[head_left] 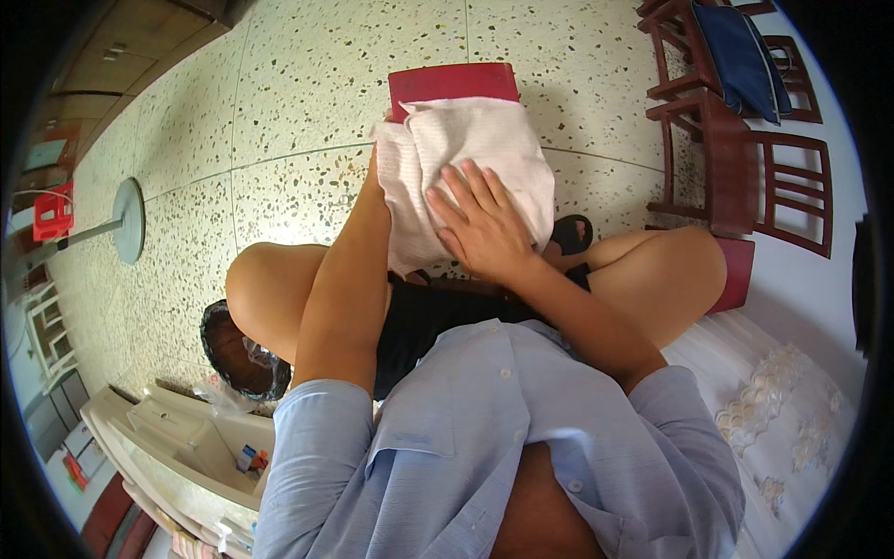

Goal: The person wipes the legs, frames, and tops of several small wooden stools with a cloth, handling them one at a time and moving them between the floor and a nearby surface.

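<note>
Pale speckled floor [307, 56] spreads across the far side of my view, with dark red wooden chairs [722, 177] and a blue bag [740, 61] at the far right. To the near left I make out a black-lined bin [223, 340], and white lace fabric [773, 391] lies at the near right.

Ahead of the seated person's knees, the pale pinkish cloth [480, 140] lies over a red flat-topped piece [452, 86], probably a stool, whose far end shows bare. My right hand [480, 219] rests palm down on the cloth's near right part, its fingers straight and slightly apart, clamped on nothing. My left hand [374, 163] is at the cloth's left edge, mostly hidden by the fabric; I cannot tell whether its fingers are closed or loose.

I judge the cloth light, soft and limp, with a finely ribbed surface that should give skin decent grip rather than slide away. It looks hard to damage but easy to rumple: a raised fold runs along its left part. I would press with a flat palm to smooth it, and lift it by pinching two corners, or the far edge, since one grip in the middle would probably let everything sag.
</note>
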The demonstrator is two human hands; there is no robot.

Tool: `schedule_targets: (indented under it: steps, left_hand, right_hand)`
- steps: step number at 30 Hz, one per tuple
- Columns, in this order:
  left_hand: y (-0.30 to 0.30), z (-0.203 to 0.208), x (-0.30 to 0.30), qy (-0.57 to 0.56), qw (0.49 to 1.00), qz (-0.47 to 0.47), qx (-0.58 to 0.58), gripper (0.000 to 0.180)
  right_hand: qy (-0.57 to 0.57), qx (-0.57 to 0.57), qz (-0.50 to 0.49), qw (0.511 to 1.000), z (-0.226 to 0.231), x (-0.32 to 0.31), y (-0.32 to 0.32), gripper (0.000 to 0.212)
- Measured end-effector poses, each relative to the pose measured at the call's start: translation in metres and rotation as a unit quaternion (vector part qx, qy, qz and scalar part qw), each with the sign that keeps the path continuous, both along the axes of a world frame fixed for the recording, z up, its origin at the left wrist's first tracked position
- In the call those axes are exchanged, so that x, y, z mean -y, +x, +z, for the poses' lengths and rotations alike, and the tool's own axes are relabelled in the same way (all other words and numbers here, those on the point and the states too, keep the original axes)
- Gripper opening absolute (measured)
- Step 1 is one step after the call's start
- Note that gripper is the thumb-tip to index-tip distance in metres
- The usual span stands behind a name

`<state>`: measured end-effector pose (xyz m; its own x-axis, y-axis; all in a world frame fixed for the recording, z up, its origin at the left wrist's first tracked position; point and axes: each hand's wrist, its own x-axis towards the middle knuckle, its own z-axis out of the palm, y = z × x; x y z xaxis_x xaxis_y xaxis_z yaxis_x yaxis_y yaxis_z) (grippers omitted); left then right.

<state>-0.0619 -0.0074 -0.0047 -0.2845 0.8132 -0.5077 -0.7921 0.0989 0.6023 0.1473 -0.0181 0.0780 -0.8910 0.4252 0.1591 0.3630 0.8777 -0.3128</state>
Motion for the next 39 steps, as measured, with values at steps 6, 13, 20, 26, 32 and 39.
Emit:
schedule_targets:
  steps: [6,13,20,26,32,39]
  left_hand:
    - [-0.013,-0.010,-0.006,0.054,0.998,0.026,0.000,0.055]
    - [-0.001,0.003,0.005,-0.022,0.999,0.027,0.030,0.054]
    - [-0.010,0.008,0.005,0.003,0.999,0.044,0.003,0.052]
    - [-0.009,-0.001,0.011,0.031,0.999,0.038,-0.001,0.050]
    - [0.003,-0.013,0.014,-0.002,0.998,-0.006,-0.056,0.049]
    - [-0.030,-0.049,0.015,0.085,0.995,-0.051,-0.031,0.051]
  right_hand:
    - [0.101,-0.002,0.021,0.995,-0.026,-0.062,-0.089,0.055]
    - [0.062,0.067,-0.136,0.986,-0.029,-0.128,-0.155,0.058]
    - [0.099,0.050,-0.066,0.992,-0.023,-0.062,-0.115,0.056]
    - [0.020,0.024,-0.011,0.999,0.003,0.009,-0.037,0.053]
    - [-0.022,-0.001,-0.065,0.998,-0.009,0.015,0.021,0.056]
    - [0.065,0.061,-0.142,0.986,-0.022,-0.063,-0.034,0.064]
